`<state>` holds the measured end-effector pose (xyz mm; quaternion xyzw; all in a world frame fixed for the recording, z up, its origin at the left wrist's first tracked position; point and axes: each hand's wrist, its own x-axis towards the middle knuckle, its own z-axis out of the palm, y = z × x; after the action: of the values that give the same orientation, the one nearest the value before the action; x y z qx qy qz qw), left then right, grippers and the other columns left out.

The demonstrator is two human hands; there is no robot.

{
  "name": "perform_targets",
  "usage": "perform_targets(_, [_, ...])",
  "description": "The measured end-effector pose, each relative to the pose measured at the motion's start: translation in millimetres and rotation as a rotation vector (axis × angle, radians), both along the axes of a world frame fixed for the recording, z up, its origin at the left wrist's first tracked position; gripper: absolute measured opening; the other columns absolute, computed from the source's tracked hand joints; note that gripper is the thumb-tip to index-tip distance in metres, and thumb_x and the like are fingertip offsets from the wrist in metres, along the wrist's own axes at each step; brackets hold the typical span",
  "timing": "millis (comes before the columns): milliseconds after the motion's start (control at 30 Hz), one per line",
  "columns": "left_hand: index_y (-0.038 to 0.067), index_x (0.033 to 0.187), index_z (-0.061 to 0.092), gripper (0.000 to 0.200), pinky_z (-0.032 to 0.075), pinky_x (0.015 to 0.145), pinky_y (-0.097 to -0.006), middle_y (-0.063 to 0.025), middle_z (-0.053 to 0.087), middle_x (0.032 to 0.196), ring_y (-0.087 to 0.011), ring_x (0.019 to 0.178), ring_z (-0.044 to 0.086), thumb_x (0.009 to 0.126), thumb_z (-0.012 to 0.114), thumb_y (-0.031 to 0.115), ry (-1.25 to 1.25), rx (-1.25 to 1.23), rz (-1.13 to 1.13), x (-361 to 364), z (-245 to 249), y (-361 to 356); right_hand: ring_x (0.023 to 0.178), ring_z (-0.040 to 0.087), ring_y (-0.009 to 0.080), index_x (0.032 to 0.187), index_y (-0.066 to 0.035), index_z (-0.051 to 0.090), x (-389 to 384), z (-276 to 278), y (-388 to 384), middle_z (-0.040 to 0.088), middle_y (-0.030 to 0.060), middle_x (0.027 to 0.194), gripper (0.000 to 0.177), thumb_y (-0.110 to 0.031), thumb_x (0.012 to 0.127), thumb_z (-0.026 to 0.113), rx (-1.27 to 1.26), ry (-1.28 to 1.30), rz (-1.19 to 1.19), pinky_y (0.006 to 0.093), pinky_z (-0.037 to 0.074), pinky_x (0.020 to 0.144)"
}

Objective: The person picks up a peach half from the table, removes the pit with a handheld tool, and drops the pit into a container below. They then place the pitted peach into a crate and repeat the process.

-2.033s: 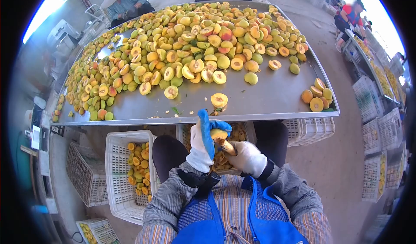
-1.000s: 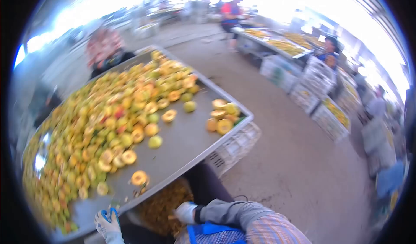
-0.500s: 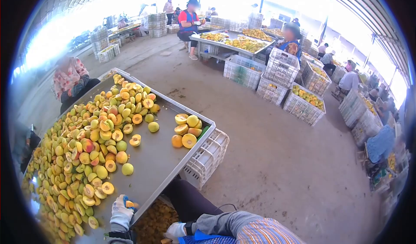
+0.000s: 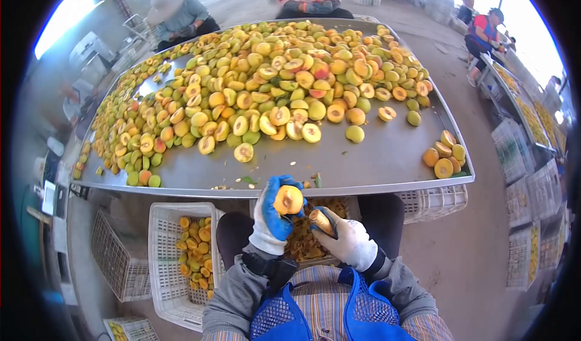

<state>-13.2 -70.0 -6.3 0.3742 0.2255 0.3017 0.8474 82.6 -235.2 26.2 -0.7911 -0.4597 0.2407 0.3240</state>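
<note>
My left hand [image 4: 273,211], in a white and blue glove, holds a halved peach [image 4: 288,200] with its cut face up. Close beside it on the right, my right hand [image 4: 346,235], in a pale glove, is closed around a tool with a wooden handle [image 4: 321,222]; its working end is hard to make out near the fruit. Both hands are in front of the near edge of a metal table [image 4: 272,191]. A large heap of halved peaches [image 4: 260,80] covers much of that table. Below my hands, fruit scraps [image 4: 308,241] lie in a container.
A white crate [image 4: 158,262] with peach halves stands left of my legs, an empty-looking crate [image 4: 118,259] beyond it. A small peach group [image 4: 443,168] sits at the table's right corner. Two people sit across the table; another [image 4: 484,32] works at the upper right, near more crates.
The view has swung left and down onto the table and my lap. My left hand has come off the table edge, and both hands are now close together with the peach half and tool visible.
</note>
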Motion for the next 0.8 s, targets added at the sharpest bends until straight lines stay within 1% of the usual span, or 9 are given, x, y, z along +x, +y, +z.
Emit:
perform_targets(67, [0.002, 0.114, 0.055, 0.048, 0.056, 0.078, -0.0338, -0.0153, 0.064, 0.101, -0.0226, 0.095, 0.063, 0.101, 0.04, 0.045, 0.031, 0.04, -0.013, -5.5, 0.6, -1.8, 0.07, 0.067, 0.035, 0.133, -0.002, 0.047, -8.2, -2.4, 10.7, 0.066, 0.0204, 0.073, 0.058, -0.036, 0.089, 0.061, -0.024, -0.019, 0.007, 0.0423, 0.053, 0.064])
perform_targets(300, [0.001, 0.108, 0.06, 0.056, 0.054, 0.081, -0.0316, -0.0142, 0.067, 0.098, -0.0207, 0.09, 0.066, 0.102, 0.034, 0.051, 0.175, 0.197, -0.033, -11.7, 9.7, -21.2, 0.063, 0.067, 0.0314, 0.129, 0.0, 0.049, -16.5, -2.0, 12.6, 0.065, 0.0177, 0.068, 0.055, -0.034, 0.088, 0.063, -0.058, -0.184, 0.021, 0.0405, 0.053, 0.058])
perform_targets(467, [-0.001, 0.11, 0.058, 0.057, 0.056, 0.079, -0.0357, -0.0155, 0.066, 0.095, -0.0239, 0.089, 0.066, 0.102, 0.033, 0.049, 0.085, 0.061, 0.016, -7.9, 0.1, -29.3, 0.064, 0.067, 0.0324, 0.125, -0.003, 0.053, -19.4, -30.7, 8.0, 0.065, 0.0172, 0.069, 0.048, -0.03, 0.087, 0.063, -0.003, -0.186, -0.012, 0.0423, 0.053, 0.058])
perform_targets(533, [-0.001, 0.113, 0.054, 0.053, 0.057, 0.08, -0.0388, -0.0165, 0.065, 0.097, -0.0264, 0.086, 0.067, 0.102, 0.034, 0.047, 0.038, 0.09, 0.009, -11.1, -3.7, -30.6, 0.069, 0.067, 0.0346, 0.12, -0.006, 0.057, -18.3, -35.9, 6.7, 0.066, 0.0177, 0.074, 0.04, -0.026, 0.085, 0.063, 0.049, -0.041, 0.056, 0.0447, 0.054, 0.062])
perform_targets(567, [0.001, 0.112, 0.054, 0.051, 0.058, 0.078, -0.0406, -0.0171, 0.064, 0.094, -0.0279, 0.082, 0.067, 0.103, 0.033, 0.046, -0.016, 0.31, 0.075, -10.7, -3.6, -37.1, 0.077, 0.067, 0.0368, 0.114, -0.009, 0.06, -16.8, -34.8, 5.8, 0.067, 0.019, 0.08, 0.034, -0.023, 0.083, 0.064, 0.01, 0.024, 0.044, 0.0463, 0.053, 0.067])
perform_targets(633, [0.003, 0.106, 0.056, 0.051, 0.058, 0.073, -0.0414, -0.0172, 0.064, 0.089, -0.0282, 0.079, 0.066, 0.103, 0.03, 0.046, 0.034, 0.344, 0.067, -10.0, -5.4, -35.9, 0.081, 0.066, 0.0373, 0.115, -0.009, 0.06, -9.8, -31.8, 4.5, 0.067, 0.0204, 0.084, 0.035, -0.023, 0.083, 0.063, -0.047, -0.018, 0.085, 0.0458, 0.053, 0.069])
perform_targets(700, [0.002, 0.093, 0.056, 0.054, 0.056, 0.067, -0.0411, -0.0173, 0.063, 0.079, -0.0286, 0.071, 0.064, 0.104, 0.028, 0.047, 0.055, 0.312, 0.024, -7.5, -12.1, -32.4, 0.078, 0.069, 0.0315, 0.114, -0.007, 0.062, -12.0, -42.4, 6.5, 0.07, 0.0176, 0.084, 0.035, -0.019, 0.081, 0.066, -0.111, 0.033, 0.104, 0.0419, 0.054, 0.069])
perform_targets(767, [0.003, 0.081, 0.055, 0.055, 0.054, 0.061, -0.0412, -0.0173, 0.06, 0.071, -0.0292, 0.063, 0.061, 0.103, 0.029, 0.046, -0.002, 0.196, 0.003, -7.1, 0.2, -34.3, 0.076, 0.069, 0.0225, 0.109, -0.005, 0.066, -14.2, -46.9, 6.1, 0.071, 0.0126, 0.084, 0.032, -0.015, 0.079, 0.068, -0.033, 0.695, 0.218, 0.0377, 0.055, 0.068])
perform_targets(800, [0.003, 0.077, 0.055, 0.056, 0.052, 0.059, -0.0414, -0.0173, 0.058, 0.067, -0.0294, 0.06, 0.06, 0.103, 0.03, 0.046, -0.038, 0.259, -0.044, -6.9, 0.3, -33.6, 0.075, 0.066, 0.0188, 0.104, -0.003, 0.066, -17.8, -50.7, 5.1, 0.07, 0.013, 0.082, 0.029, -0.018, 0.079, 0.069, -0.019, 0.718, 0.204, 0.0358, 0.053, 0.069])
